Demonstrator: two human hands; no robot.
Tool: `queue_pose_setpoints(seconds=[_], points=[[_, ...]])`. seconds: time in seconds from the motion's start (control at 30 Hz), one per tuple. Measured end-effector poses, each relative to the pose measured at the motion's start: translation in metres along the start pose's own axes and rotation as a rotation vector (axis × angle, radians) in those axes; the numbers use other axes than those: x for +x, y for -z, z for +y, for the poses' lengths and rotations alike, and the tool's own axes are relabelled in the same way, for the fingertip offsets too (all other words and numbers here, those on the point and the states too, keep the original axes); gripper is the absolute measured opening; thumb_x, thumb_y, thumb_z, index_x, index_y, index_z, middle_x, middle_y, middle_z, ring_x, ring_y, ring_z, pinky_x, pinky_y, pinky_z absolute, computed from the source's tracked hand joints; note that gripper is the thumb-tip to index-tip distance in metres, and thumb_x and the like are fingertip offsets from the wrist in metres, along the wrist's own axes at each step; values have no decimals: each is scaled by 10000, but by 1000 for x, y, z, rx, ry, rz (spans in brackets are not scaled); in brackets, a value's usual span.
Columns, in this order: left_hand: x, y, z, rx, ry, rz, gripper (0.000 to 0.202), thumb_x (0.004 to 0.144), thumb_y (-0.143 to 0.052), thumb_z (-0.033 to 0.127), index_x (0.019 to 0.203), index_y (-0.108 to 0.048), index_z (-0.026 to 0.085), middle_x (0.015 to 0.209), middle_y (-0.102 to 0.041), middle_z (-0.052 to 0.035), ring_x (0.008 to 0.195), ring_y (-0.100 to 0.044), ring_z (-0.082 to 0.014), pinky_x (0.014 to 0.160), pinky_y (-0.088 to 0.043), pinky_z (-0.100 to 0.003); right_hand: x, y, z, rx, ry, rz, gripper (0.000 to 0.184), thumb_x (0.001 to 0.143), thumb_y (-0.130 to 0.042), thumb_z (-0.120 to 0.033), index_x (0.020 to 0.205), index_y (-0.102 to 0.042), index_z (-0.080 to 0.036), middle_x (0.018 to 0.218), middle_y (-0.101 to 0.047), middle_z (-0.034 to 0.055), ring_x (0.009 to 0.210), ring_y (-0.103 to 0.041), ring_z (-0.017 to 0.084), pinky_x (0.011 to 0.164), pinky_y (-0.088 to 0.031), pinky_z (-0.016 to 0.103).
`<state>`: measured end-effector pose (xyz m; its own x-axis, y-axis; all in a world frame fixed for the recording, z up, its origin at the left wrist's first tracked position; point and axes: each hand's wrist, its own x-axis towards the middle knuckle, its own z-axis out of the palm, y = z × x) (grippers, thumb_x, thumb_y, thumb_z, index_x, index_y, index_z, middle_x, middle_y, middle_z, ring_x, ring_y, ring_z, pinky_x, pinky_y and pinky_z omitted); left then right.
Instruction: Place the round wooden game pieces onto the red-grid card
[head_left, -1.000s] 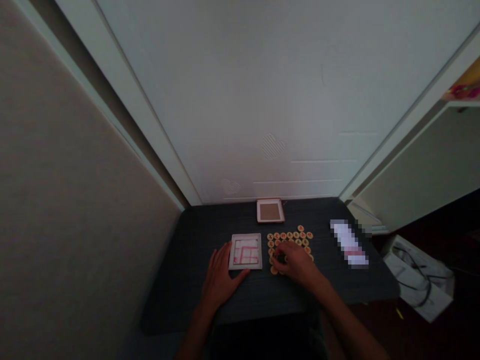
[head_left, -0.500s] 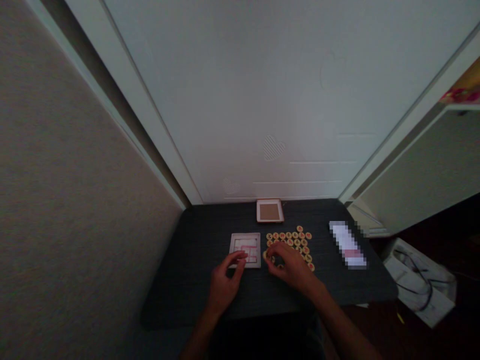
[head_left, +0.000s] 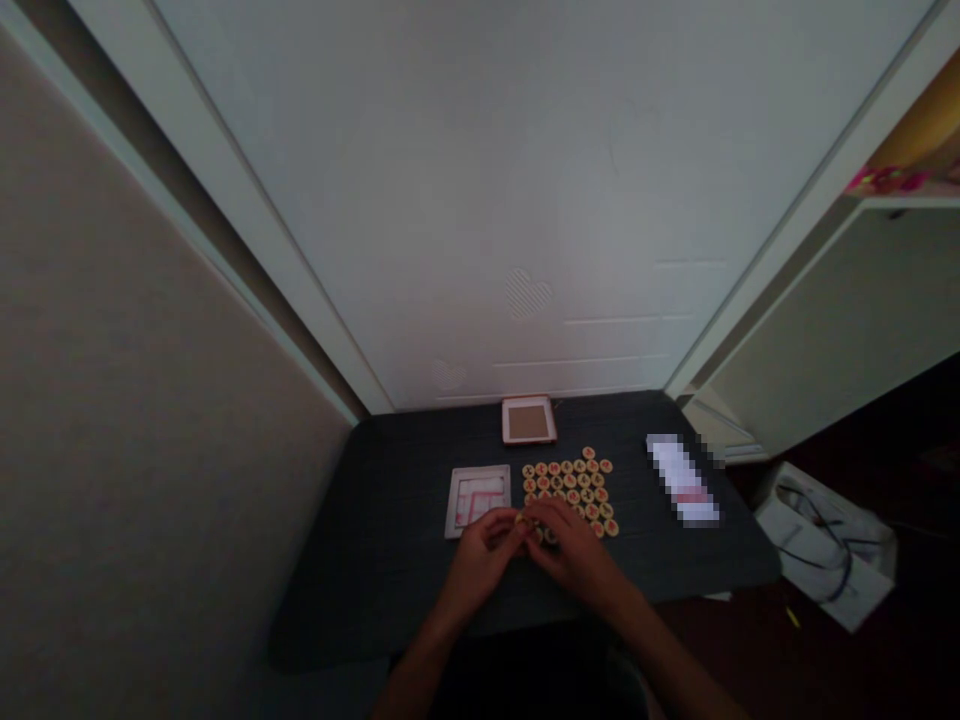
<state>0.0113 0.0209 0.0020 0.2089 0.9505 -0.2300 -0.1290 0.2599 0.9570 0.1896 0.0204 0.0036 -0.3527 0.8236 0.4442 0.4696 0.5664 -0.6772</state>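
Several round wooden Chinese chess pieces (head_left: 583,481) with red and dark characters lie in close rows on the dark table. At the near left corner of the rows, my left hand (head_left: 486,552) and my right hand (head_left: 576,545) meet fingertip to fingertip. Between their closed fingers a single Chinese chess piece (head_left: 523,520) shows in part. My right hand hides some of the nearer pieces. Partly behind my left hand is a shallow white tray (head_left: 449,515) with a red-and-white printed sheet in it.
A second shallow box (head_left: 529,441), with a brown base and reddish rim, sits by the back edge of the dark table (head_left: 367,560). A blurred-out phone-like object (head_left: 682,482) lies at the right. On the floor beyond stands a white box with black cables (head_left: 825,550).
My left hand has moved right from over the tray to meet my right hand, and its fingers have closed at the piece there. The whole view has shifted slightly.
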Motion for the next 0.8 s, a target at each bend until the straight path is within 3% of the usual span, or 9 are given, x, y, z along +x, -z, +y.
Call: queue_pose_setpoints(seconds=[0.2,0.4,0.53,0.8], points=[[-2,-5,2,73,-41,-33,321,867,-701,414,1083,-675,177,1043,-778,-98,953,-740,-234,845,-583,-339,-9,-1,0,103,-77,70,366,908,-642,-182,1261,-639,-280,1173,-680,82,1113,-639,242,969,-536,410],[-3,-11,4,127,-69,-7,273,902,-658,416,1045,-665,184,1046,-777,-97,932,-748,-238,853,-583,-355,-16,-3,0,168,-179,92,315,933,-625,-221,1240,-660,-281,1006,-695,57,874,-656,197,798,-560,343],[-3,-13,7,191,-84,17,275,927,-616,426,1039,-689,185,1062,-769,-93,933,-741,-237,862,-582,-357,-22,-5,2,193,-256,102,277,929,-638,-256,1202,-677,-280,995,-711,46,867,-658,196,812,-547,344],[-6,-12,7,173,-73,-79,322,930,-624,407,1163,-695,195,1170,-746,-113,1018,-724,-251,902,-574,-364,-27,-4,3,305,-389,126,295,905,-671,-306,1198,-689,-276,1114,-744,46,979,-692,219,891,-545,353]])
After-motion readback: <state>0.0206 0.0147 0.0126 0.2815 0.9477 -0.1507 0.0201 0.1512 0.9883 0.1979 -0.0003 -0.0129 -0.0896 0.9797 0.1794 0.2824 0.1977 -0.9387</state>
